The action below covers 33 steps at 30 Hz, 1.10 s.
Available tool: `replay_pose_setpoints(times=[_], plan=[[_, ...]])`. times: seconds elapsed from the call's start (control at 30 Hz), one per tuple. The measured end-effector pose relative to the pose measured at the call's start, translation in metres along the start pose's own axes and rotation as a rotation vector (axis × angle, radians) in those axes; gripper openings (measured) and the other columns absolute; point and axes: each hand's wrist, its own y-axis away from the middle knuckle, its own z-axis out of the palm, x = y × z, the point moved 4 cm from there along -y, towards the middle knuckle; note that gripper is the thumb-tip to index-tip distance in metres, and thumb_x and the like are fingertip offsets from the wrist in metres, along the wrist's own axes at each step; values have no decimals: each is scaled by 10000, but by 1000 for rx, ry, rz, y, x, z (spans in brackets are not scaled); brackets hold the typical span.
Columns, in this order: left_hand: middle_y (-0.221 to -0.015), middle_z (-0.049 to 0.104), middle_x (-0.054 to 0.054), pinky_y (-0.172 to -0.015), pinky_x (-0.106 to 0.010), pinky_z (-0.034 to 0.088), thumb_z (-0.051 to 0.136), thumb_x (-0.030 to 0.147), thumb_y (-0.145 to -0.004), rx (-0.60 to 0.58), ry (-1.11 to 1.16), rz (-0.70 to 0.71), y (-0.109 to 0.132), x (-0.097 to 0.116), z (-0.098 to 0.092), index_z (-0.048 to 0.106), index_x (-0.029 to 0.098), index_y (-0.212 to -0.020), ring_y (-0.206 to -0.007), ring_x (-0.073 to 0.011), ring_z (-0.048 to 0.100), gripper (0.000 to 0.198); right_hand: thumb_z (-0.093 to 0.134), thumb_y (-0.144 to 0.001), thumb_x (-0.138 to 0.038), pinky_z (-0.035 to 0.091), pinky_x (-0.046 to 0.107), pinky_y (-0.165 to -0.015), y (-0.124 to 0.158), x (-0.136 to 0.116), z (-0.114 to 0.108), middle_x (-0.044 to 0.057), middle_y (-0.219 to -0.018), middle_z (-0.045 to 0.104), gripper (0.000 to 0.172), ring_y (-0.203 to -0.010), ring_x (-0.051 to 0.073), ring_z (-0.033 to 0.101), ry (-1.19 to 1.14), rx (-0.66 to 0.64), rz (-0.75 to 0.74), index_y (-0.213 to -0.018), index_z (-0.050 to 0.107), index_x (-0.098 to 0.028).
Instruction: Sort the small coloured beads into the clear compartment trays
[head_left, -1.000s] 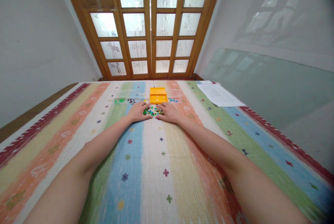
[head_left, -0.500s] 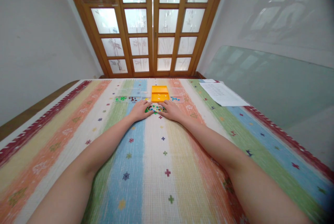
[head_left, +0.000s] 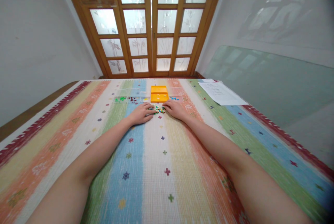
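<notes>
A small pile of mixed colored pieces (head_left: 159, 109), with green, yellow, blue and white among them, lies on the striped tablecloth. To its left, my left hand (head_left: 141, 113) rests on the cloth, fingers stretched toward the pile and somewhat apart. My right hand (head_left: 175, 109) curves around the right edge, its fingertips at the pieces and its thumb apart from them. Just beyond the pile stands an open yellow box (head_left: 159, 97), with a few pale bits inside. The pieces are too small to name.
Clear plastic trays flank the yellow box. Green pieces (head_left: 120, 99) and dark red pieces (head_left: 132, 99) lie on the left, blue pieces (head_left: 174, 98) on the right. Written paper sheets (head_left: 221, 93) lie at the far right. A wooden glazed door (head_left: 153, 36) stands beyond the table.
My left hand has drawn slightly back from the pile, and my right hand's fingers have bent more. The pile looks narrower and more gathered.
</notes>
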Motion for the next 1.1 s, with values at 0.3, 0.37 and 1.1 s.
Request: replay_pose_setpoints(times=[0.3,0.37,1.1], plan=[[-1433,635,-79,-1216,-503,401,567,341,-1010,24,-46,-24,0,2,2,702,303,-1366,-1379,-299,523,383,632,-886,-131,502,371,-991,4,-1,-8,69,-1146,697,192,-1084,230,644,-104,-120,-144,-1021,735,-218],[-1412,650,-80,-1195,-501,420,566,328,-1008,57,-61,-40,0,-1,0,697,295,-1369,-1357,-295,538,386,658,-890,-154,503,387,-1005,5,-3,-8,82,-1186,675,145,-1107,240,636,-121,-126,-186,-994,735,-218],[-1080,766,-80,-937,-345,513,554,256,-955,48,-78,-316,23,-75,-11,806,229,-1048,-1021,-247,689,270,646,-942,-179,510,372,-945,5,-7,1,86,-1122,692,75,-1052,238,641,-117,-33,-197,-974,706,-210]])
